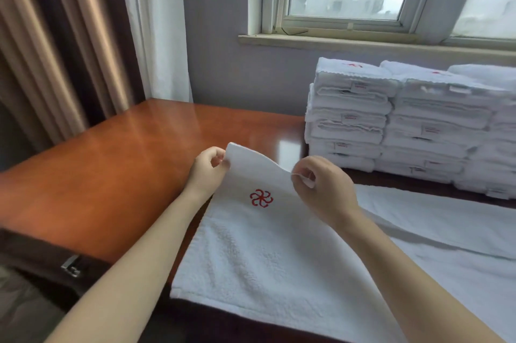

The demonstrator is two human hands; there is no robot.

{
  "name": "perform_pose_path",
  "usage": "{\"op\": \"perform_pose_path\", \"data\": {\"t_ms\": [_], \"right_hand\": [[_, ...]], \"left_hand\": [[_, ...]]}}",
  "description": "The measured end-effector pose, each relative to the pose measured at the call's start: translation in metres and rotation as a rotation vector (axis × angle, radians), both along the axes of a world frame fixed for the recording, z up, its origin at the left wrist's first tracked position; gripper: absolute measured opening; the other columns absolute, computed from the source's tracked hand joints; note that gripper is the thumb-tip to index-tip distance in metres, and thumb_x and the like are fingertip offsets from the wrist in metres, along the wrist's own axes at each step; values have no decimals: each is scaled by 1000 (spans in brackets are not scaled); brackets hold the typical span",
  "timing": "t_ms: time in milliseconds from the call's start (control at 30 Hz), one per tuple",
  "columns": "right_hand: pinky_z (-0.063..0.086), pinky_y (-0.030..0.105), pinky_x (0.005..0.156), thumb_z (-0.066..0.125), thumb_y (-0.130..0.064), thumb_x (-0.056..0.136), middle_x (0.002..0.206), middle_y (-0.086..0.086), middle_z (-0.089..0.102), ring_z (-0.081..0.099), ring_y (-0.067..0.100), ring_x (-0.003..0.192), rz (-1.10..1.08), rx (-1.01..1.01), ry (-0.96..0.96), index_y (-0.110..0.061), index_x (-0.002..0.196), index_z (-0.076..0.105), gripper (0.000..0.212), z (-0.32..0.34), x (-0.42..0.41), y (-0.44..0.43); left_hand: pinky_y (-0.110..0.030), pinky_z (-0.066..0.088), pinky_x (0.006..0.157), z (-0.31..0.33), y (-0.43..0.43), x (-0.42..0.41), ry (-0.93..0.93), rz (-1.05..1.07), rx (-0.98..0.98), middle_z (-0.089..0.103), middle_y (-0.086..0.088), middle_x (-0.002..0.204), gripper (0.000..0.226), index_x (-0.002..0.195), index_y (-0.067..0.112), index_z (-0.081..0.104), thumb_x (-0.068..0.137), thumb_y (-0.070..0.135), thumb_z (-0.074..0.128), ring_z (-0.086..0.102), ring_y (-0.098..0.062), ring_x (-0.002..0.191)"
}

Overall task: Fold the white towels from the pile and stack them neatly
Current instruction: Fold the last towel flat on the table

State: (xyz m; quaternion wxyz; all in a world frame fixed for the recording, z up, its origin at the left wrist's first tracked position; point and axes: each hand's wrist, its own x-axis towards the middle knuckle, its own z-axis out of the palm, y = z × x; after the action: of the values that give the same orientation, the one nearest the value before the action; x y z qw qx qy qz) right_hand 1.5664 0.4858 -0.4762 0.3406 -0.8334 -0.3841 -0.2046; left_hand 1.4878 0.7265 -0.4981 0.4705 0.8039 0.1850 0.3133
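A white towel (259, 253) with a red embroidered flower mark lies on the wooden table (120, 164), its near edge at the table's front. My left hand (208, 168) pinches its far left corner and my right hand (321, 183) pinches its far right corner; both corners are lifted off the table. Several stacks of folded white towels (391, 125) stand at the back right against the wall. Another white towel (452, 233) lies spread flat to the right, partly under my right forearm.
The table's left half shows bare polished wood. Brown and white curtains (83, 49) hang at the left, and a window sill (363, 44) runs above the stacks. A dark bag with a metal buckle (71, 266) sits below the table's front left edge.
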Motion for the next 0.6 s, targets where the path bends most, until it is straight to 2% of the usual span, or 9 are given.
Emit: {"op": "perform_pose_path", "data": {"t_ms": [67,167,200,267,333,433,500,567,600], "right_hand": [[42,26,56,65,-18,82,78,-16,58,51,4,68,92,-96,-43,-28,82,66,11,3,-12,-6],[42,25,61,66,-20,82,84,-13,64,59,10,77,252,-319,-14,-28,86,72,11,-6,-30,-13],[42,25,65,67,-20,82,86,-11,66,60,13,80,292,-353,-3,-26,87,73,10,-10,-34,-15],[41,25,66,69,-18,84,85,-8,68,60,14,80,308,-277,15,-22,86,75,7,-13,-38,-20],[42,26,64,66,-16,87,85,-11,67,59,10,79,240,-151,36,-23,87,74,11,-11,-38,-24],[40,24,71,56,-16,93,103,-15,67,56,7,100,46,-149,65,-26,105,72,22,-8,-28,-36],[38,28,90,47,-20,96,127,-11,61,48,13,122,-87,-312,79,-27,125,63,34,-12,-20,-47],[20,40,113,37,-34,100,149,-3,41,29,22,140,-168,-551,127,-30,143,43,43,-19,-17,-57],[8,47,118,30,-43,101,157,1,28,17,25,146,-172,-636,188,-33,149,32,48,-24,-18,-60]], "left_hand": [[-29,47,73,2,6,-13,54,-50,13,65,-6,89,18,73,21,62,84,7,66,59,-18,81],[-35,48,93,2,11,-31,184,23,155,64,-9,107,37,76,25,67,87,-7,53,61,-23,100],[-37,46,99,4,11,-35,201,62,194,63,-8,110,42,81,25,68,87,-10,47,59,-23,105],[-37,44,104,9,2,-39,168,109,200,62,-6,115,46,93,24,68,86,-12,41,58,-21,110],[-31,44,102,14,-17,-41,136,85,200,62,-2,119,40,103,24,68,90,-5,44,58,-18,114],[-23,35,102,12,-58,-35,221,-60,362,57,7,134,34,126,27,62,95,16,51,48,-11,128],[-26,24,111,6,-86,-28,348,-181,487,42,9,151,40,141,30,49,101,32,47,29,-11,144],[-33,9,120,-4,-106,-21,517,-236,612,21,4,162,50,151,30,32,103,45,35,9,-13,151],[-37,2,122,-10,-110,-20,600,-230,684,12,2,165,55,154,31,24,103,50,29,2,-14,152]]}}
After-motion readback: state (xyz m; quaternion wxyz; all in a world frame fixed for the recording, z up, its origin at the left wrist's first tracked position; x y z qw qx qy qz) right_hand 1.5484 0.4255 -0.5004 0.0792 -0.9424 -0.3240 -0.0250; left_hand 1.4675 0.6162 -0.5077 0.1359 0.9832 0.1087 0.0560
